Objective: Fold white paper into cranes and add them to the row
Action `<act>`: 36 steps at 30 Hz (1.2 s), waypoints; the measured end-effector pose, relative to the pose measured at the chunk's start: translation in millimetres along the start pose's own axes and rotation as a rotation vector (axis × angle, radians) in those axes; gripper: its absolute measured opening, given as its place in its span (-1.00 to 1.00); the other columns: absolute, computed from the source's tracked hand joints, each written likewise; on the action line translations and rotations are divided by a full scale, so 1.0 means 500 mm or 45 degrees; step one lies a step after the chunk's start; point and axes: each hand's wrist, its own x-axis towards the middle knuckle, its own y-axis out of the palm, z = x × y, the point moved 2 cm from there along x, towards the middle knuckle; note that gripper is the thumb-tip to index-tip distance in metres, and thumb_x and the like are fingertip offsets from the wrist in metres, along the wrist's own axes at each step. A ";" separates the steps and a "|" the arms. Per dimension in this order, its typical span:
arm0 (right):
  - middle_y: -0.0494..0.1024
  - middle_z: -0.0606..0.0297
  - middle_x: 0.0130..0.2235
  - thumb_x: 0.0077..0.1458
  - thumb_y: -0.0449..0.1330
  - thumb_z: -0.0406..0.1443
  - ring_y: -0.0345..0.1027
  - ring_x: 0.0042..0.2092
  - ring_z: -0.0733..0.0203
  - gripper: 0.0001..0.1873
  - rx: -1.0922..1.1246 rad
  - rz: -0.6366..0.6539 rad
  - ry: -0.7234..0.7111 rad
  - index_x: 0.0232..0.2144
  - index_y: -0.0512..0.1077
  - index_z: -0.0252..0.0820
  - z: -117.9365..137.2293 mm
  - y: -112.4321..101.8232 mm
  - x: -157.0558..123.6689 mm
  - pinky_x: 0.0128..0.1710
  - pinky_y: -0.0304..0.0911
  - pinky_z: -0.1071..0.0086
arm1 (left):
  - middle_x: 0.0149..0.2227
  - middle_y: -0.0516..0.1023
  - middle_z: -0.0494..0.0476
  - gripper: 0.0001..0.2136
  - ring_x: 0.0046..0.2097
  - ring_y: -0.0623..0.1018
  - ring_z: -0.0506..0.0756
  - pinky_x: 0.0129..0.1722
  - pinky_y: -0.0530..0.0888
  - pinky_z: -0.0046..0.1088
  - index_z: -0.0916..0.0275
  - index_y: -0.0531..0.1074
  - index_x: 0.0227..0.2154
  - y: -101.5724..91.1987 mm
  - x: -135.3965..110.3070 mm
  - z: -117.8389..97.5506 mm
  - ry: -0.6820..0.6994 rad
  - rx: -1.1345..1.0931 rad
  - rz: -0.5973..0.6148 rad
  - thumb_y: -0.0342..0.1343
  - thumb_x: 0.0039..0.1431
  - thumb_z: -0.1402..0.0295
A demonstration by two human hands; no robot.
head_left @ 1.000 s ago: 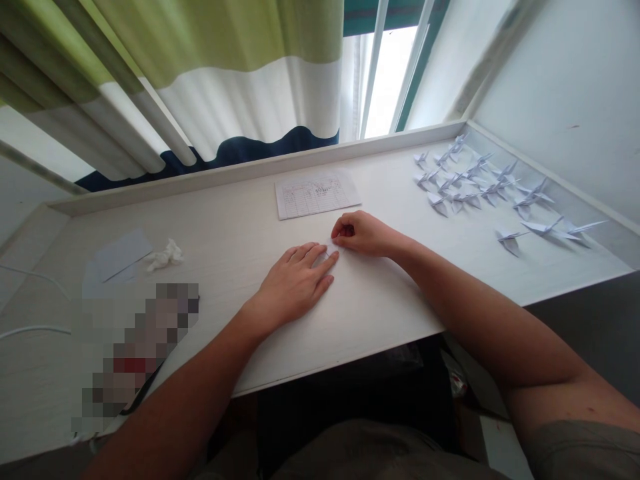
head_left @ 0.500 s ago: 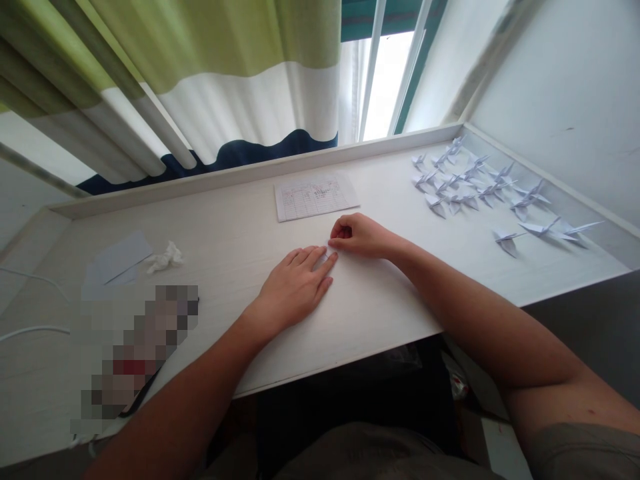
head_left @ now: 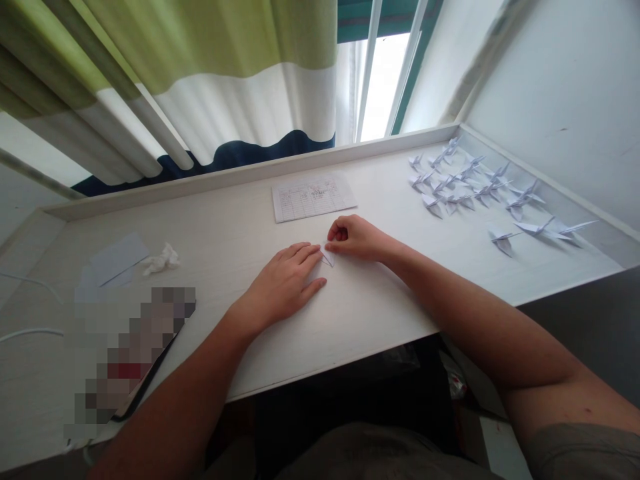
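Note:
My left hand [head_left: 284, 283] lies flat on the white desk [head_left: 380, 307], fingers stretched out, pressing down a small folded white paper [head_left: 327, 257] whose pointed tip shows past the fingertips. Just to its right, my right hand [head_left: 356, 237] is curled with fingers pinched on the edge of that same paper. Most of the paper is hidden under my left palm.
Several folded white paper cranes [head_left: 465, 183] stand at the desk's far right. A printed sheet [head_left: 313, 196] lies behind my hands. At the left are flat paper pieces [head_left: 117, 257], a crumpled tissue [head_left: 161, 259], a white cable [head_left: 27, 332] and a blurred dark object [head_left: 131, 353]. A striped curtain [head_left: 200, 87] hangs behind.
My left hand has slid slightly back toward me, uncovering the paper's pointed tip. My right hand has stayed pinched at nearly the same spot.

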 end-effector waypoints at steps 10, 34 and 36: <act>0.56 0.29 -0.38 0.04 0.39 -0.30 0.40 -0.34 0.21 -0.89 -0.018 -0.022 -0.022 -0.37 0.55 -0.21 -0.008 0.003 0.001 -0.33 0.26 0.35 | 0.41 0.43 0.32 -0.56 0.44 0.38 0.36 0.40 0.35 0.06 0.20 0.42 0.34 0.000 -0.010 -0.008 0.079 0.069 0.002 -0.06 0.55 0.19; 0.49 0.27 -0.27 0.16 0.39 -0.27 0.37 -0.25 0.18 -0.88 -0.209 -0.157 -0.114 -0.33 0.55 -0.19 0.011 0.025 -0.001 -0.16 0.25 0.31 | 0.18 0.53 0.34 -0.66 0.28 0.44 0.33 0.34 0.41 0.05 0.27 0.51 0.13 0.026 0.022 0.044 -0.307 -0.310 -0.321 0.11 0.42 0.23; 0.50 0.27 -0.27 0.17 0.39 -0.26 0.35 -0.24 0.15 -0.85 -0.248 -0.206 -0.116 -0.35 0.51 -0.18 0.014 0.033 0.000 -0.15 0.24 0.30 | 0.19 0.51 0.33 -0.63 0.28 0.42 0.33 0.34 0.40 0.06 0.26 0.50 0.15 0.038 0.025 0.051 -0.380 -0.346 -0.298 0.17 0.38 0.21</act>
